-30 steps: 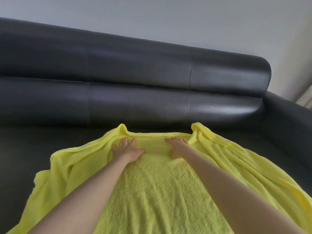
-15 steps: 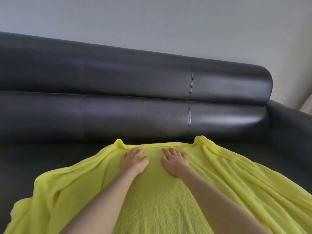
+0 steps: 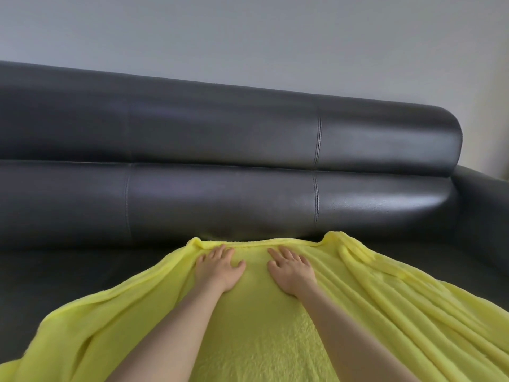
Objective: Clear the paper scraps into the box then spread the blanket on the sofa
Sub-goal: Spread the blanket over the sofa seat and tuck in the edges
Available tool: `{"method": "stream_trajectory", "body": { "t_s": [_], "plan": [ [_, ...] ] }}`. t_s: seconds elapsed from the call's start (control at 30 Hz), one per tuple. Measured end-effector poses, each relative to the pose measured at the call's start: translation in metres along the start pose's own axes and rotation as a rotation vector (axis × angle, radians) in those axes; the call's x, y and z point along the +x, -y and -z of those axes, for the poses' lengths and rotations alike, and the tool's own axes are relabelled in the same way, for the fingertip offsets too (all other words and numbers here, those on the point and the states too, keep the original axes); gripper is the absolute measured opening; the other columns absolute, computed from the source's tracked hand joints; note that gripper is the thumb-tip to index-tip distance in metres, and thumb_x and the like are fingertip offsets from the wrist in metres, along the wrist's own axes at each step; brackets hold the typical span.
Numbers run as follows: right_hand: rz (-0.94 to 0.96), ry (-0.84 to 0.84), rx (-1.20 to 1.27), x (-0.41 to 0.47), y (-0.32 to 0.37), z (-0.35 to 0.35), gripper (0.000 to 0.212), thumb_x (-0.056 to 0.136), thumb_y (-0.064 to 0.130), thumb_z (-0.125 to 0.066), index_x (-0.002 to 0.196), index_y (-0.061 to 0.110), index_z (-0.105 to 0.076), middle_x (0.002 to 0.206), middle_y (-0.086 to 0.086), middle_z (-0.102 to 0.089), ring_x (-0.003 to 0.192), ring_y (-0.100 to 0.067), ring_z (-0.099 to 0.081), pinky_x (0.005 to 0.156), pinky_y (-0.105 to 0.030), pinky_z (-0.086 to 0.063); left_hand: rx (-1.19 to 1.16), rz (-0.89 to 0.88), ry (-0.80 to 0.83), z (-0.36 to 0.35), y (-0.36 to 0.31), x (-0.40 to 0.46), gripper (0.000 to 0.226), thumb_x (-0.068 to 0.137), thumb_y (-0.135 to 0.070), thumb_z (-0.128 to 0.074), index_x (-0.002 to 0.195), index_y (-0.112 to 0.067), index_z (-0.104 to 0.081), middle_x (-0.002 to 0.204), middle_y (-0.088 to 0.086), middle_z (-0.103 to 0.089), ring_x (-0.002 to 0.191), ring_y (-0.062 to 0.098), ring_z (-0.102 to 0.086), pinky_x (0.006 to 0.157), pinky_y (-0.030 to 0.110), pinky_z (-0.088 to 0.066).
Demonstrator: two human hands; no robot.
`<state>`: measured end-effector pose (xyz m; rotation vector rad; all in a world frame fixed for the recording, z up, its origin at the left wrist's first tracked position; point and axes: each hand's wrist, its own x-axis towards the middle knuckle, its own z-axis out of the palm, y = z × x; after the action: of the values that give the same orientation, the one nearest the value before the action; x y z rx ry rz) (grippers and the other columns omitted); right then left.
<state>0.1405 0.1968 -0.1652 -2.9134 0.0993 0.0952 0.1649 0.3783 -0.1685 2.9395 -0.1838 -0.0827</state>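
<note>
A yellow fleece blanket lies over the seat of a black leather sofa, its far edge close to the foot of the backrest. My left hand lies flat on the blanket near that far edge, fingers straight and spread. A little to its right my right hand presses flat on the cloth in the same way. The blanket is smooth between my arms and bunched in long folds on the right side and at the left. No paper scraps or box are in view.
The sofa's two-roll backrest runs across the view, with the right armrest at the far right. Bare black seat shows left of the blanket. A pale wall stands behind.
Both hands have gone from curled at the blanket's far edge to lying flat and spread on it. The view has tilted up, showing more wall.
</note>
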Motion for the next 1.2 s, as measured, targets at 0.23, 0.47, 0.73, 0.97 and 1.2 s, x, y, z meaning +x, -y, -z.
{"method": "stream_trajectory", "body": {
  "t_s": [0.23, 0.47, 0.73, 0.97, 1.2],
  "plan": [
    [-0.005, 0.001, -0.015, 0.014, -0.002, -0.001, 0.058, 0.096, 0.045, -0.017, 0.153, 0.035, -0.015, 0.161, 0.003, -0.013, 0.148, -0.015, -0.009, 0.119, -0.038, -0.006, 0.002, 0.003, 0.035, 0.005, 0.0, 0.016, 0.069, 0.089, -0.064, -0.028, 0.151, -0.032, -0.022, 0.159, -0.005, -0.016, 0.146, 0.017, -0.016, 0.118, 0.039, -0.015],
    [0.001, -0.019, -0.007, 0.022, -0.002, -0.002, 0.056, 0.097, 0.046, -0.018, 0.152, 0.034, -0.02, 0.16, 0.002, -0.016, 0.148, -0.017, -0.012, 0.119, -0.039, -0.007, -0.008, 0.029, 0.045, 0.012, 0.0, 0.033, 0.062, 0.09, -0.06, -0.03, 0.144, -0.031, -0.034, 0.147, -0.002, -0.037, 0.137, 0.02, -0.033, 0.1, 0.035, -0.037],
    [-0.095, -0.407, 0.114, 0.025, -0.005, -0.01, 0.044, 0.093, 0.042, -0.036, 0.129, 0.02, -0.049, 0.126, 0.0, -0.052, 0.119, -0.021, -0.044, 0.101, -0.035, -0.035, -0.01, 0.038, 0.022, 0.011, 0.002, 0.046, 0.056, 0.097, -0.054, -0.02, 0.14, -0.026, -0.04, 0.139, 0.001, -0.048, 0.129, 0.021, -0.041, 0.095, 0.035, -0.041],
    [0.11, -0.574, 0.019, 0.031, -0.006, -0.012, 0.036, 0.083, 0.016, -0.049, 0.117, 0.016, -0.059, 0.111, 0.002, -0.056, 0.106, -0.021, -0.05, 0.092, -0.031, -0.039, 0.025, 0.035, -0.006, -0.006, 0.002, 0.05, 0.063, 0.097, -0.055, -0.022, 0.148, -0.019, -0.028, 0.151, 0.003, -0.034, 0.14, 0.023, -0.028, 0.108, 0.037, -0.033],
    [0.068, -0.29, -0.022, 0.038, -0.009, -0.01, 0.05, 0.094, 0.027, -0.032, 0.143, 0.022, -0.039, 0.143, 0.003, -0.044, 0.134, -0.018, -0.036, 0.112, -0.033, -0.025, -0.016, 0.03, -0.022, -0.011, 0.004, 0.048, 0.058, 0.097, -0.053, -0.023, 0.145, -0.021, -0.031, 0.149, 0.001, -0.034, 0.138, 0.021, -0.027, 0.109, 0.037, -0.028]
  ]
}}
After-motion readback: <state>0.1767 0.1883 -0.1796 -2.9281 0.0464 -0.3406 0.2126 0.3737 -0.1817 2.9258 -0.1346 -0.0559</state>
